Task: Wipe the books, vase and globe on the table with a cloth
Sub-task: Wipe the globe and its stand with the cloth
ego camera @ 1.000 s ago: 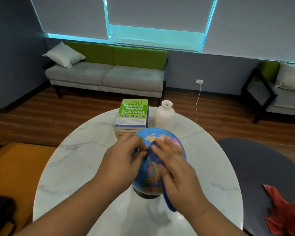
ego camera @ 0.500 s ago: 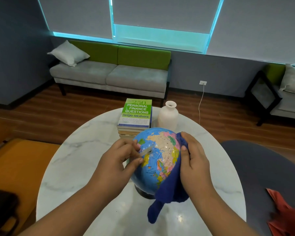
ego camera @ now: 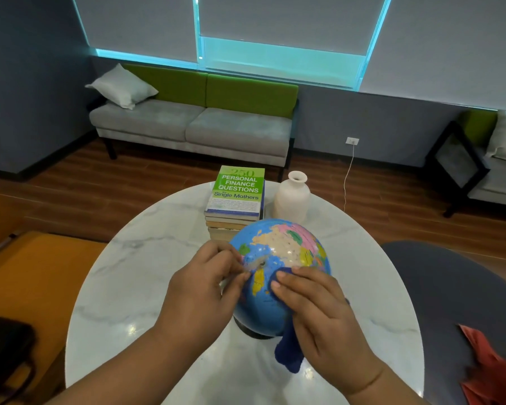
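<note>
- A round white marble table (ego camera: 146, 258) fills the middle of a lounge with a wood floor; a grey and green sofa (ego camera: 193, 127) stands against the far wall at 12 o'clock.
- The globe (ego camera: 278, 247) stands on a dark base just right of the table's centre. Its axis is tilted, not upright: a small metal pin shows on the sphere's left face, near 9 o'clock.
- A dark blue cloth (ego camera: 288, 352) lies pressed against the globe's near right side, its loose end hanging toward the tabletop at 6 o'clock.
- The right hand (ego camera: 319, 311) lies flat over the cloth, fingers nearly straight and together, tips pointing to 10 o'clock, pressing rather than gripping.
- The left hand (ego camera: 205, 290) comes in from 7 o'clock, fingers curled, thumb and fingertips pinching the globe at a clear strip beside the pin.
- A stack of books (ego camera: 237, 197), green cover on top, sits beyond the globe at 12 o'clock, spines running away from the viewer.
- A white vase (ego camera: 292, 197) stands upright just beside the books, at 1 o'clock.
- A red cloth (ego camera: 485, 366) lies on a grey seat at 4 o'clock.
</note>
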Demonstrator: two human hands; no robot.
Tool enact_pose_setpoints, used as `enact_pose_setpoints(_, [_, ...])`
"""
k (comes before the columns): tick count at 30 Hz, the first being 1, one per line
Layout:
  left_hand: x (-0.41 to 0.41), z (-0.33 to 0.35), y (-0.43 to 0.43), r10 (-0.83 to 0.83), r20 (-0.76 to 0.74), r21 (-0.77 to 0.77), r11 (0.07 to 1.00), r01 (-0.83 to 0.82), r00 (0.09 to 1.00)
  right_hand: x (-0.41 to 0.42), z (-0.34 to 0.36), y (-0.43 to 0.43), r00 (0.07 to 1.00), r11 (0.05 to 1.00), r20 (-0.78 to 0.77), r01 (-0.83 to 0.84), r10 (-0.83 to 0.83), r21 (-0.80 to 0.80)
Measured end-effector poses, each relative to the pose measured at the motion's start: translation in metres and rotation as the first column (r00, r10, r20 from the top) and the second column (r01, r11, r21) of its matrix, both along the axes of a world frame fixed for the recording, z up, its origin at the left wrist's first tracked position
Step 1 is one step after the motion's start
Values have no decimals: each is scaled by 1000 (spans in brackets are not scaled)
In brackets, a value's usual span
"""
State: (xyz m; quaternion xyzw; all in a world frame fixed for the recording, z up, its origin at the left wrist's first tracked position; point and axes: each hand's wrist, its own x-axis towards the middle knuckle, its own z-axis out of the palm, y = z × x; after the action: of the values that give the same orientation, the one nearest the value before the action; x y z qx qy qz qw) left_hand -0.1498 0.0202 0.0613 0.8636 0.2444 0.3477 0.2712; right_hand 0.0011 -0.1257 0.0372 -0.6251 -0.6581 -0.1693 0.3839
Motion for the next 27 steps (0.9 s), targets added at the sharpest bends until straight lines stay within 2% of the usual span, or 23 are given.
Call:
enact_pose_setpoints(2, [1, 1, 7, 37, -19, 30, 999, -37, 999, 0, -3, -4, 1000, 1000, 22, -12, 12, -6])
enact_pose_setpoints(4, [1, 2, 10, 51, -45, 57, 997, -48, 998, 5, -3, -10, 999, 1000, -39, 4, -4, 7])
enact_pose_setpoints(7, [2, 0, 11, 9, -26, -11, 1000, -9, 1000, 15, 3, -14, 968, 995, -241, 88, -76, 37])
enact_pose_setpoints(10, [6, -1, 14, -57, -22, -35, 998, 56, 998, 17, 23, -11, 876, 971, -442, 236, -192, 46])
enact_pose_setpoints(12, [7, 1, 14, -128, -24, -74, 989, 126, 991, 17, 37, -3, 835, 962, -505, 270, -216, 34])
enact_pose_setpoints(15, [7, 2, 9, -159, -47, -117, 981, 152, 986, 12, 46, 15, 850, 971, -473, 236, -231, -50])
enact_pose_setpoints(19, [6, 1, 3, -72, -27, -46, 996, 71, 997, -2, 39, 28, 949, 980, -258, 154, -183, -127])
enact_pose_setpoints(24, [2, -4, -3, -26, -13, -54, 998, 25, 1000, -2, 32, 24, 983, 991, -132, 126, -131, -46])
enact_pose_setpoints(27, [2, -3, -7, -22, -9, -53, 998, 21, 1000, -4, 24, 18, 983, 993, -147, 113, -109, 16])
